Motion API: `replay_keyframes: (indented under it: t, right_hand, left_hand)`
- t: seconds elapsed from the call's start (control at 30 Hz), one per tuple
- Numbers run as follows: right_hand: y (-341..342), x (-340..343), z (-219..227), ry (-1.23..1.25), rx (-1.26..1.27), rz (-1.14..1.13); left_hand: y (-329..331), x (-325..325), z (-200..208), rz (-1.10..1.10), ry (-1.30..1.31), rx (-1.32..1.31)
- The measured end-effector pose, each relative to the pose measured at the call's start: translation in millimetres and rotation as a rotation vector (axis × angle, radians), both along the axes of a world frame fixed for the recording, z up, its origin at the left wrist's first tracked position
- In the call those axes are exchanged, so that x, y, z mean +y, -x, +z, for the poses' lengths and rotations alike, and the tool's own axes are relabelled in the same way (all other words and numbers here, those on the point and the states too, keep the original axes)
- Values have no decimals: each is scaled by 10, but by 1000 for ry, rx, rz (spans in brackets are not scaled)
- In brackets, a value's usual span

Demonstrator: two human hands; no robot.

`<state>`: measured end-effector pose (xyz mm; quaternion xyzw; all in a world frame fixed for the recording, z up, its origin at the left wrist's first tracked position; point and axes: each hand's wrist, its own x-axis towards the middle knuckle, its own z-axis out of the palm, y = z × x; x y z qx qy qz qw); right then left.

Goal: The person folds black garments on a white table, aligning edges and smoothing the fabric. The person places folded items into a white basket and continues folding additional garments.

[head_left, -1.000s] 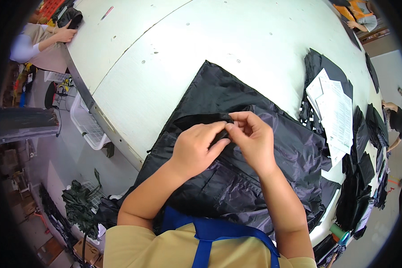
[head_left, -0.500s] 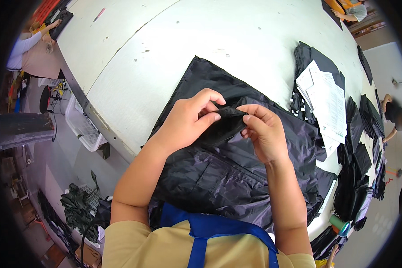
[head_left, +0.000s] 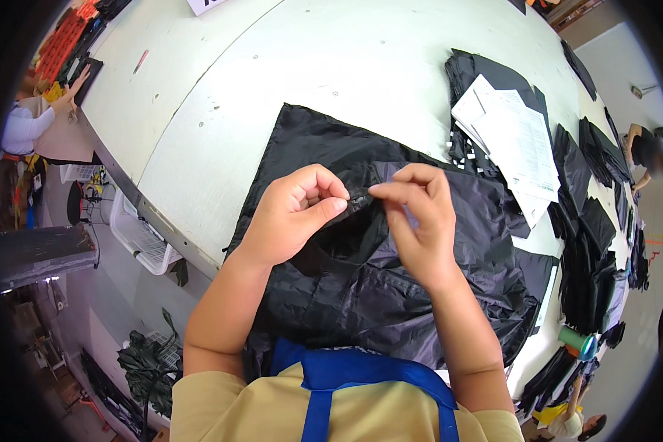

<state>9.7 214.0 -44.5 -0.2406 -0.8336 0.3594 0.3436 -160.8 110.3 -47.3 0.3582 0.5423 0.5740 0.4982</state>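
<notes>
A black, shiny cloth piece (head_left: 309,295) lies spread on the table in front of me, and a part of it is raised between my hands. My left hand (head_left: 291,214) pinches the cloth's edge between thumb and fingers. Close to its right, my right hand (head_left: 423,225) holds the same edge at its fingertips, the other fingers bent. Below the pinched edge the cloth sags into a dark fold or opening. Whether a seam or a small part is held in the fingertips is too small to tell.
White paper sheets (head_left: 516,140) lie on a black cloth stack (head_left: 486,74) at right. Further black piles (head_left: 586,258) and a green spool (head_left: 578,340) stand along that side. A red pen (head_left: 141,61) rests far left on the white table (head_left: 221,132). White basket (head_left: 144,243) stands below its edge. Other people work nearby.
My right hand has turned, its fingers now pointing left at the edge. The held cloth edge between the hands is shorter, and a dark fold shows beneath. The whole view has shifted slightly.
</notes>
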Motion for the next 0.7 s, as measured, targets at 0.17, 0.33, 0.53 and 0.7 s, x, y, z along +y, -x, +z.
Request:
replay_keyframes:
  t: [0.17,0.33,0.53,0.7]
  right_hand:
    - [-100,-15,118,-329,7,70]
    - [-175,-26,152,-265,90,94]
    - [-297,13,138,696,471,90]
    - [-385,37,240,863,480,130]
  left_hand:
    - [-134,-10,158,-37,-3,-56]
    - [-270,-21,258,-18,-43,-92]
    - [-241,-14,288,-29,-14,-24]
    - [-253,-23,285,-6,-119,138]
